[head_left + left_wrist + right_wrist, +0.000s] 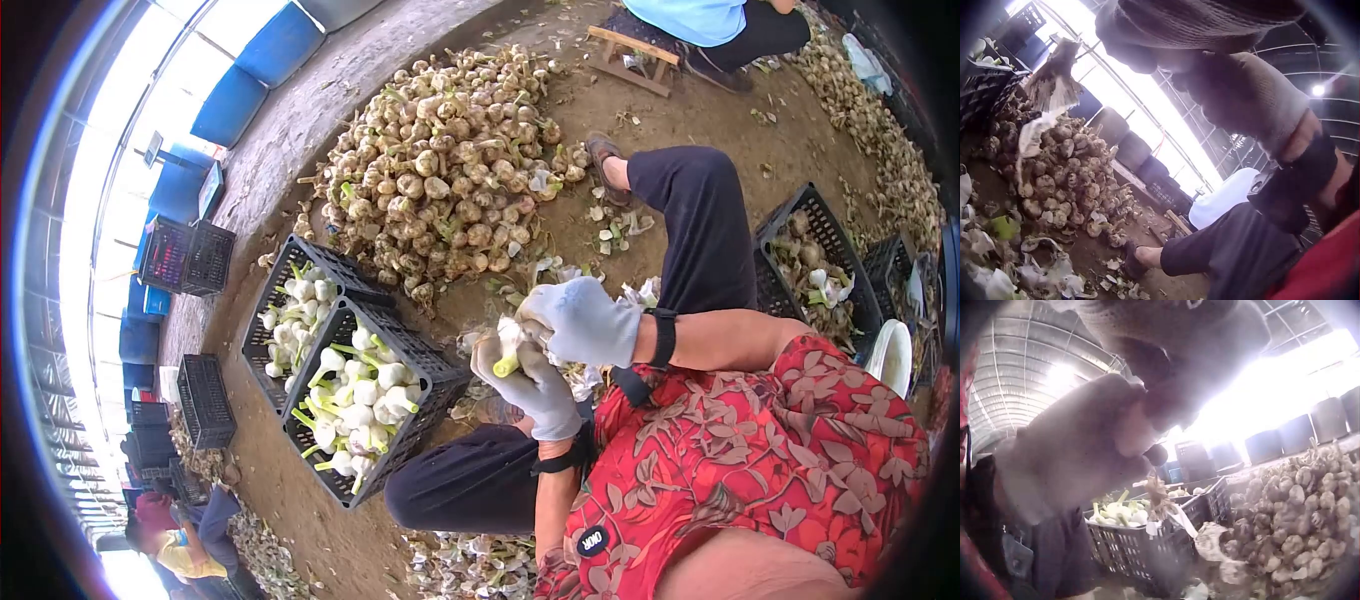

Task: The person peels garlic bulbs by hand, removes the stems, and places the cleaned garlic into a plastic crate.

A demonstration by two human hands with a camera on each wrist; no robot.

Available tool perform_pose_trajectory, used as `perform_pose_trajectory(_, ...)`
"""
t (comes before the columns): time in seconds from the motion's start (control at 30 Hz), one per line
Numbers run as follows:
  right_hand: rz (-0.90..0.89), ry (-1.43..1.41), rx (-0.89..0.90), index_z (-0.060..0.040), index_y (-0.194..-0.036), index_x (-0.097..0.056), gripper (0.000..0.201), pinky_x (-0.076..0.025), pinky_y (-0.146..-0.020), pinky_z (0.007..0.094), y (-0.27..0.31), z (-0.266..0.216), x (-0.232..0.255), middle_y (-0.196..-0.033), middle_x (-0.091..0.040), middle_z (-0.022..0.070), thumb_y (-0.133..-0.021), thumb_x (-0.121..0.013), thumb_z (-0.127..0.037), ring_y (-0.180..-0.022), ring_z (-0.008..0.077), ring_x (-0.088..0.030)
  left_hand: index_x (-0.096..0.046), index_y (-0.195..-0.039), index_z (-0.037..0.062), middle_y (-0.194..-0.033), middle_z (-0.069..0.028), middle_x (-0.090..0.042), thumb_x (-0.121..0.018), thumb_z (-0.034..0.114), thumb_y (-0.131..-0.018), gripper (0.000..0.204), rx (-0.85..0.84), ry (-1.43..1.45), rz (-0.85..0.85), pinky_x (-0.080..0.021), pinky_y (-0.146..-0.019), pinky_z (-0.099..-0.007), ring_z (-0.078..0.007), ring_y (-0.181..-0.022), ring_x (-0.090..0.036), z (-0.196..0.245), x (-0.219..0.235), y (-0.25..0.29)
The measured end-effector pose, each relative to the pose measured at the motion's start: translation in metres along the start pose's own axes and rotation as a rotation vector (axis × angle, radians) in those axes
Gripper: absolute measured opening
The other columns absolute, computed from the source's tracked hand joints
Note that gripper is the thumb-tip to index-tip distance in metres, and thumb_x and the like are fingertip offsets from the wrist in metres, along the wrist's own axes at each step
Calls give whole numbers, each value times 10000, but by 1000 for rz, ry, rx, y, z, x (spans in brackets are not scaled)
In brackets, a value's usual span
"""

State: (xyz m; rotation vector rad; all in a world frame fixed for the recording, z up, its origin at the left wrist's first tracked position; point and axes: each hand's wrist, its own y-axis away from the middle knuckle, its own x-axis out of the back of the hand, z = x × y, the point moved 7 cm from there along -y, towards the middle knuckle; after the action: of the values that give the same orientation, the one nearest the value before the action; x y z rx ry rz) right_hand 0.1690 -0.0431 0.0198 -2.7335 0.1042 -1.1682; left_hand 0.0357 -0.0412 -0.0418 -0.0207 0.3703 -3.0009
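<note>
A garlic bulb (511,340) with a short green cut stem is held between two gloved hands over the lap. My left hand (540,392) grips the bulb from below, thumb and fingers curled about it. Against the bulb's far side, my right hand (585,318) has its fingers bent and pinches at its skin. A strip of dry husk (1054,87) dangles beneath the hands in the left wrist view; the same husk (1161,503) shows in the right wrist view. In both wrist views the gloves hide most of the bulb.
A big heap of unpeeled garlic (440,170) lies ahead. To the left, two black crates (415,440) hold clean white bulbs with green stems. Another crate (868,290) and a white bucket (890,358) stand at the right. Peeled husks (470,565) litter the floor.
</note>
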Motion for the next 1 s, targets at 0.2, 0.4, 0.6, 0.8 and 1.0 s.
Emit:
perform_pose_trajectory(0.2, 121, -212, -301, -21, -956, -649, 171, -511, -672, 381, -18, 63, -14, -853, -670, 168, -835, -601, -131, -751, 292, -665, -383, -1287, 6, -1223, -142, -508, -483, 92, -854, 452, 83, 381, -30, -434, -961, -346, -231, -1106, -527, 25, -7, -3)
perform_pose_trajectory(0.4, -221, -730, -423, 23, -1006, -656, 294, -509, -696, 352, -12, 66, -25, -845, -688, 136, -898, -584, -241, -760, 223, -662, -406, -1269, 14, -1232, -143, -517, -487, 82, -824, 457, 148, 485, -90, -437, -964, -368, -255, -1114, -529, 21, -2, -8)
perform_pose_trajectory(0.6, 31, -494, -185, 11, -934, -656, 194, -503, -704, 328, -7, 28, -13, -846, -670, 122, -754, -670, -61, -791, 208, -650, -349, -1346, 14, -1205, -116, -514, -466, 92, -848, 518, 66, 285, -123, -440, -925, -360, -225, -1067, -527, 28, -10, -9)
perform_pose_trajectory(0.8, 24, -838, -303, 8, -911, -621, 117, -499, -621, 319, -6, 35, -18, -806, -658, 109, -884, -556, -86, -689, 188, -632, -518, -1239, 69, -1050, -54, -603, -428, 456, -951, 491, 653, 494, -204, -484, -704, -345, -192, -883, -581, -34, -2, -9)
perform_pose_trajectory(1.0, -3, -862, -412, 16, -1066, -586, 218, -505, -637, 299, -34, 85, -14, -881, -650, 72, -868, -544, -66, -725, 145, -618, -585, -1128, 97, -848, -32, -623, -459, 485, -927, 455, 751, 1062, -17, -444, -601, -325, -199, -717, -581, -45, 5, -12)
